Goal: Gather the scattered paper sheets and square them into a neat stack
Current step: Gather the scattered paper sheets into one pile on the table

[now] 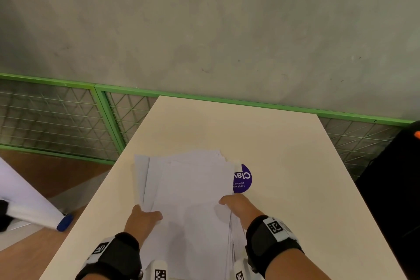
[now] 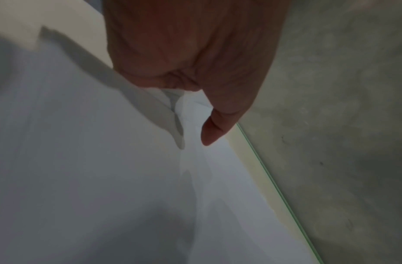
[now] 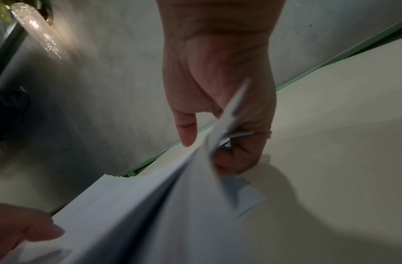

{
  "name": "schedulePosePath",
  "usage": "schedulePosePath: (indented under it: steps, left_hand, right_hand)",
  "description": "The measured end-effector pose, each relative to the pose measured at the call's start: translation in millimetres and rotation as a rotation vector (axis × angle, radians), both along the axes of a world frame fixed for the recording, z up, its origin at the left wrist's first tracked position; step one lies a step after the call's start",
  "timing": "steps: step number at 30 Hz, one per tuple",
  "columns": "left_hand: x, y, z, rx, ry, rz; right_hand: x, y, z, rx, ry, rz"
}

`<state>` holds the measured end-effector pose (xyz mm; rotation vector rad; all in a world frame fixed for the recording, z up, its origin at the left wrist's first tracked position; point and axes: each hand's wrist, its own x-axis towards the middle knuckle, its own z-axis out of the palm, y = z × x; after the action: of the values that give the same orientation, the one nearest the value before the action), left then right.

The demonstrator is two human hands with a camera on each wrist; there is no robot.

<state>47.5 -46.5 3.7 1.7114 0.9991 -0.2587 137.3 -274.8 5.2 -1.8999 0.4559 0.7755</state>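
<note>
A loose bundle of white paper sheets [image 1: 188, 191] lies on the cream table [image 1: 284, 166], its far edges fanned and uneven. My left hand [image 1: 145, 215] grips the bundle's left edge, thumb on top and fingers hidden beneath. My right hand [image 1: 234, 203] grips the right edge the same way. In the left wrist view the left hand's thumb [image 2: 212, 128] presses down on the sheets [image 2: 105, 169]. In the right wrist view the right hand [image 3: 218, 139] pinches the paper's edge [image 3: 172, 205] between thumb and curled fingers, lifting it off the table.
A round purple sticker [image 1: 244, 178] lies on the table, partly under the sheets' right side. A green wire fence [image 1: 102, 107] runs behind the table against a grey wall. A black object [image 1: 395, 188] stands at the right. A white roll with a blue cap [image 1: 64, 222] lies at the left.
</note>
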Motion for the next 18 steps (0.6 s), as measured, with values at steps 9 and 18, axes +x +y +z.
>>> schedulePosePath:
  steps: [9,18]
  left_hand:
    - [-14,13,-13,-0.276,0.007,0.028]
    - [-5,9,-10,0.072,-0.001,-0.034]
  right_hand:
    - [-8,2,-6,0.063,0.063,-0.026]
    - [-13,20,-2,-0.036,-0.018,0.067]
